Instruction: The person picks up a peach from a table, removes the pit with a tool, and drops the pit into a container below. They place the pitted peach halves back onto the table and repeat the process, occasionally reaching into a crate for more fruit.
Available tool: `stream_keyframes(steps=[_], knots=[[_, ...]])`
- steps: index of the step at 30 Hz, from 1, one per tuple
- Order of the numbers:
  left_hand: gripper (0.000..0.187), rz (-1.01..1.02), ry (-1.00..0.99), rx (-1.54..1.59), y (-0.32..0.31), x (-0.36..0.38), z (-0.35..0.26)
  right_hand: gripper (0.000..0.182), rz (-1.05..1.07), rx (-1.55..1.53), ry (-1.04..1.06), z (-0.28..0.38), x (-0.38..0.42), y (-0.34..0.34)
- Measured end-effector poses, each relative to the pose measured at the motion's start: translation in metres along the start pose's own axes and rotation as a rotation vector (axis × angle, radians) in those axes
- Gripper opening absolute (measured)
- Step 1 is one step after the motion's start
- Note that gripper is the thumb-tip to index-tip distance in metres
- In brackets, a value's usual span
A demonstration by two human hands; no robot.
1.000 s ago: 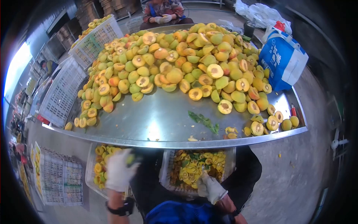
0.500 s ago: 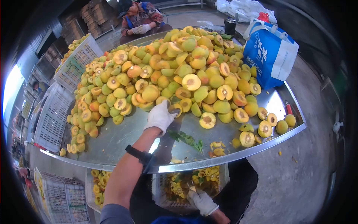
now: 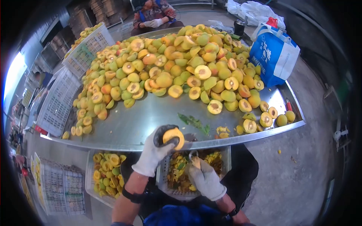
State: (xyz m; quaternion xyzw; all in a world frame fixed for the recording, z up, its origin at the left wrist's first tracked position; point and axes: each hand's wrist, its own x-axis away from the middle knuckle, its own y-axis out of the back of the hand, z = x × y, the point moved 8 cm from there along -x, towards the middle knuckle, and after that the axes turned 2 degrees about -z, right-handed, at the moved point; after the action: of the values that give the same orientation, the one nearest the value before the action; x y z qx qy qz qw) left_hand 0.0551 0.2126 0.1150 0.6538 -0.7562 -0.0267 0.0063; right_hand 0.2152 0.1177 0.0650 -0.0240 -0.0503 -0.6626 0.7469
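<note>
My left hand (image 3: 151,153), in a white glove with dark fingertips, is closed around a yellow peach half (image 3: 175,136), held above the front edge of the metal table. Lower and to the right, my gloved right hand (image 3: 207,181) grips a small tool with a curved metal end (image 3: 193,154) and a light handle. Beneath that hand, a crate (image 3: 227,162) holds peach scraps and peelings. A large heap of halved peaches (image 3: 177,67) covers the back of the metal table (image 3: 128,116), many with brown pits or hollows showing.
Another crate (image 3: 89,177) of peach halves stands at lower left. Green leaves (image 3: 194,122) and scraps (image 3: 223,132) lie on the table. A blue and white bag (image 3: 269,56), a dark cup (image 3: 239,28) and a red-handled tool (image 3: 289,104) are on the right. A person (image 3: 154,17) sits opposite.
My left hand has drawn back from the heap to the table's front edge with a peach half. My right hand has risen slightly with the tool. The view has shifted.
</note>
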Motion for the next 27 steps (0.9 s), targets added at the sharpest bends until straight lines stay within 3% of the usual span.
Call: stream_keyframes(steps=[2, 4, 5, 6, 10, 12, 14, 18, 20, 23, 26, 27], knots=[[0.043, -0.030, 0.064, 0.192, 0.001, 0.034, -0.002, 0.026, 0.074, 0.060, 0.010, 0.014, 0.002, -0.020], [0.042, -0.067, -0.044, 0.238, 0.001, 0.057, -0.006, 0.028, 0.128, 0.147, 0.073, 0.013, 0.002, -0.038], [0.046, -0.029, -0.190, 0.241, 0.000, 0.066, -0.004, 0.028, 0.150, 0.278, 0.099, 0.007, 0.007, -0.046], [0.053, -0.131, -0.035, 0.316, 0.004, 0.074, 0.020, 0.028, 0.152, 0.255, 0.066, 0.005, 0.010, -0.051], [0.055, -0.312, -0.002, 0.550, 0.004, 0.088, 0.061, 0.031, 0.126, 0.264, -0.050, 0.001, 0.019, -0.059], [0.053, -0.309, 0.047, 0.703, 0.000, 0.086, 0.066, 0.033, 0.111, 0.308, -0.023, 0.001, 0.021, -0.060], [0.045, -0.349, 0.030, 0.677, 0.003, 0.087, 0.078, 0.034, 0.104, 0.333, 0.080, -0.005, 0.019, -0.063], [0.046, -0.458, 0.018, 0.599, 0.005, 0.087, 0.082, 0.035, 0.113, 0.348, -0.105, -0.025, 0.016, -0.065], [0.044, -0.355, 0.074, 0.568, 0.003, 0.080, 0.086, 0.035, 0.121, 0.412, -0.176, -0.027, 0.019, -0.063], [0.040, -0.218, 0.243, 0.435, 0.001, 0.071, 0.098, 0.036, 0.156, 0.348, -0.120, -0.036, 0.021, -0.062], [0.038, -0.105, 0.278, 0.213, 0.002, 0.069, 0.093, 0.035, 0.263, 0.078, -0.167, -0.062, 0.028, -0.070], [0.037, -0.064, 0.258, 0.133, 0.002, 0.068, 0.084, 0.032, 0.325, -0.108, -0.304, -0.064, 0.032, -0.073]])
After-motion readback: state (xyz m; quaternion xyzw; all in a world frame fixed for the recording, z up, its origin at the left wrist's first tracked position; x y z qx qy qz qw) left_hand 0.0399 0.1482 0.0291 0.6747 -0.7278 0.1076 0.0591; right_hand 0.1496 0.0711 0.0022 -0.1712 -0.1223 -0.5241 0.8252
